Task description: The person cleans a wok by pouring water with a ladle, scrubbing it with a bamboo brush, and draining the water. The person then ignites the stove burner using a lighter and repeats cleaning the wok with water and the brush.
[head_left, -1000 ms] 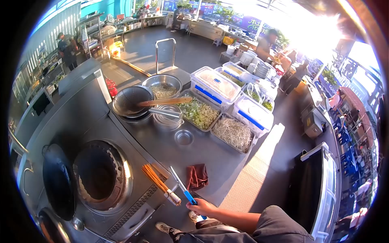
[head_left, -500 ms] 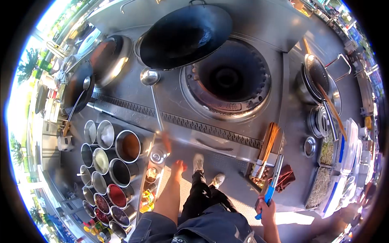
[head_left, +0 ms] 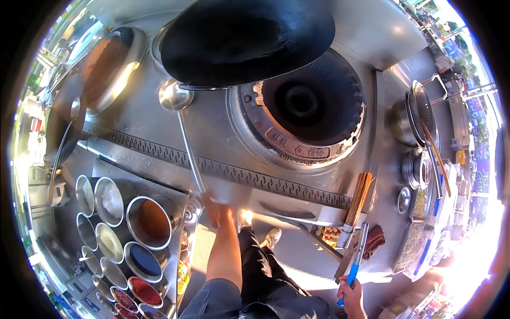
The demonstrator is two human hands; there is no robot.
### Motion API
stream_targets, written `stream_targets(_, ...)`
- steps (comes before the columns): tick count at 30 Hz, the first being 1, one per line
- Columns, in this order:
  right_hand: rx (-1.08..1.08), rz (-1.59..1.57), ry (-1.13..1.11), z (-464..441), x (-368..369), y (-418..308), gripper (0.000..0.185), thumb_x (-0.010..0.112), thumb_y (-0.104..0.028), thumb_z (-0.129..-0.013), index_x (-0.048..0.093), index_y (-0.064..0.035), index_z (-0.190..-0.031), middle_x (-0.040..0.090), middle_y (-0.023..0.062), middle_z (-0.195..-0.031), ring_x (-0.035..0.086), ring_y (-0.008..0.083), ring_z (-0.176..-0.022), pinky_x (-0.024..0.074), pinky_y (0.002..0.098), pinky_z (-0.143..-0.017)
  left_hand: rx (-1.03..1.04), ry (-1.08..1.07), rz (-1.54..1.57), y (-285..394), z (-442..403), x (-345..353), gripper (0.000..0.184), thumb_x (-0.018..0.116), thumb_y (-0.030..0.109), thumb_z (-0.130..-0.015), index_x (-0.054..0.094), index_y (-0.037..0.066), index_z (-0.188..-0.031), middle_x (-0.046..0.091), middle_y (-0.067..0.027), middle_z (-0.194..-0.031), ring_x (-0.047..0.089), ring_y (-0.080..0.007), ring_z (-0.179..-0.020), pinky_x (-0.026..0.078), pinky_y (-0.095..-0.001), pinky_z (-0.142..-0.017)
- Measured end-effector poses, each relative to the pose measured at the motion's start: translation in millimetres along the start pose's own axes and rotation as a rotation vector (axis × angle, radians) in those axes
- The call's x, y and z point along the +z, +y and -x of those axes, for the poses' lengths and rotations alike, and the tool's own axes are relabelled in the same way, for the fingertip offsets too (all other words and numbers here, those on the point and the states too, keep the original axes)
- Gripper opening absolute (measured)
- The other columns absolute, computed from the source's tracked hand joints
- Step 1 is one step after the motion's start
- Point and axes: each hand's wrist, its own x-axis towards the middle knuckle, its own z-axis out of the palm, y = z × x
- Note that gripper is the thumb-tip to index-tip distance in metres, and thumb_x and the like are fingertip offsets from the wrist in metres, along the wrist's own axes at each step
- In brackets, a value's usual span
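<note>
My right hand (head_left: 350,293), at the lower right, is closed round the blue handle of a long metal tool (head_left: 357,263) that points up. My left hand (head_left: 224,212) is at the wooden handle end of a ladle (head_left: 190,151); its fingers are blurred, so their grip is unclear. The ladle's bowl rests on the steel stove top, left of the burner (head_left: 303,101). Above it, a large black wok (head_left: 244,42) leans tilted beside the burner. A bundle of thin sticks (head_left: 360,199) stands near the tool's tip, and a dark red cloth (head_left: 375,239) lies right of it.
Metal pots of seasonings (head_left: 150,222) stand at the lower left. Another wok (head_left: 64,122) with a ladle is at the far left. On the right are a strainer (head_left: 422,106), small bowls (head_left: 404,199) and a tray of sprouts (head_left: 409,247). My shoes show below the stove edge.
The view has swung left to the stove and moved closer to it. My left hand has come forward to the ladle's handle. My right hand still holds the blue-handled tool.
</note>
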Motion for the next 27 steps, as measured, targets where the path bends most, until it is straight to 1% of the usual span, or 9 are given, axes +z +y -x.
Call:
stream_targets(8, 0.067, 0.009, 0.051, 3, 19, -9, 0.016, 0.058, -0.009, -0.09, 0.055, 0.0027, -0.1, 0.048, 0.0029, -0.059, 0.046, 0.0113, -0.046, 0.038, 0.0262, -0.044, -0.038, -0.102, 0.059, -9, -5, 2, 0.03, 0.052, 0.025, -0.097, 0.048, 0.01, -0.123, 0.062, -0.0114, -0.105, 0.063, -0.0238, -0.089, 0.054, -0.0407, -0.078)
stream_targets(10, 0.164, 0.148, 0.068, 5, 21, -14, 0.019, 0.06, -0.017, -0.089, 0.059, -0.0051, -0.104, 0.053, 0.002, -0.063, 0.049, 0.0111, -0.048, 0.0408, 0.0262, -0.04, -0.051, -0.109, 0.06, -8, -2, -2, 0.031, 0.052, 0.025, -0.097, 0.048, 0.01, -0.123, 0.062, -0.0113, -0.106, 0.063, -0.0238, -0.091, 0.054, -0.0408, -0.079)
stream_targets(14, 0.129, 0.095, 0.08, 6, 30, -11, 0.024, 0.059, -0.013, -0.087, 0.058, -0.0058, -0.109, 0.051, 0.0003, -0.06, 0.045, 0.0091, -0.041, 0.0365, 0.0253, -0.034, -0.081, -0.121, 0.052, -11, 2, -7, 0.032, 0.053, 0.025, -0.097, 0.047, 0.01, -0.125, 0.061, -0.0109, -0.108, 0.062, -0.0237, -0.093, 0.054, -0.0411, -0.08)
stream_targets(16, 0.084, 0.025, 0.021, 11, 37, -22, 0.015, 0.058, -0.009, -0.091, 0.055, 0.0025, -0.1, 0.048, 0.0029, -0.059, 0.046, 0.0112, -0.046, 0.0381, 0.0266, -0.044, -0.103, -0.128, 0.05, -14, 4, -7, 0.033, 0.053, 0.025, -0.096, 0.047, 0.01, -0.125, 0.061, -0.0107, -0.109, 0.062, -0.0237, -0.094, 0.053, -0.0412, -0.081)
stream_targets(20, 0.064, 0.023, 0.016, 13, 40, -20, 0.015, 0.058, -0.008, -0.091, 0.055, 0.0026, -0.101, 0.047, 0.0021, -0.058, 0.044, 0.0109, -0.045, 0.0374, 0.0262, -0.044, -0.14, -0.161, 0.039, -21, 2, 3, 0.034, 0.054, 0.025, -0.096, 0.047, 0.01, -0.126, 0.06, -0.0103, -0.111, 0.061, -0.0236, -0.097, 0.053, -0.0415, -0.083)
stream_targets(22, 0.103, 0.142, 0.004, 15, 40, -24, 0.017, 0.056, -0.013, -0.092, 0.055, -0.0009, -0.104, 0.051, 0.004, -0.066, 0.049, 0.0123, -0.053, 0.0403, 0.029, -0.051, -0.151, -0.173, 0.035, -26, 0, 10, 0.035, 0.054, 0.025, -0.096, 0.047, 0.01, -0.127, 0.06, -0.0101, -0.112, 0.06, -0.0236, -0.098, 0.053, -0.0416, -0.084)
stream_targets(23, 0.095, 0.145, 0.003, 13, 39, -22, 0.017, 0.056, -0.013, -0.092, 0.055, -0.0009, -0.104, 0.051, 0.004, -0.066, 0.049, 0.0123, -0.053, 0.0403, 0.029, -0.051, -0.156, -0.185, 0.039, -29, -2, 15, 0.035, 0.054, 0.024, -0.096, 0.046, 0.01, -0.127, 0.06, -0.01, -0.113, 0.06, -0.0236, -0.098, 0.053, -0.0417, -0.084)
stream_targets(25, 0.154, 0.112, 0.045, 10, 33, -6, 0.026, 0.058, -0.011, -0.087, 0.056, -0.0061, -0.113, 0.05, -0.0001, -0.06, 0.046, 0.0089, -0.042, 0.0373, 0.0241, -0.035, -0.165, -0.201, 0.038, -34, -8, 24, 0.036, 0.054, 0.024, -0.096, 0.046, 0.01, -0.128, 0.059, -0.0098, -0.114, 0.06, -0.0236, -0.1, 0.052, -0.0418, -0.085)
stream_targets(27, 0.162, 0.136, 0.053, 3, 32, 2, 0.029, 0.059, -0.011, -0.087, 0.054, -0.0067, -0.115, 0.05, -0.0006, -0.06, 0.047, 0.0089, -0.043, 0.0367, 0.0242, -0.034, -0.163, -0.216, 0.04, -40, -17, 29, 0.037, 0.055, 0.024, -0.096, 0.046, 0.01, -0.128, 0.059, -0.0096, -0.115, 0.06, -0.0235, -0.101, 0.052, -0.0419, -0.086)
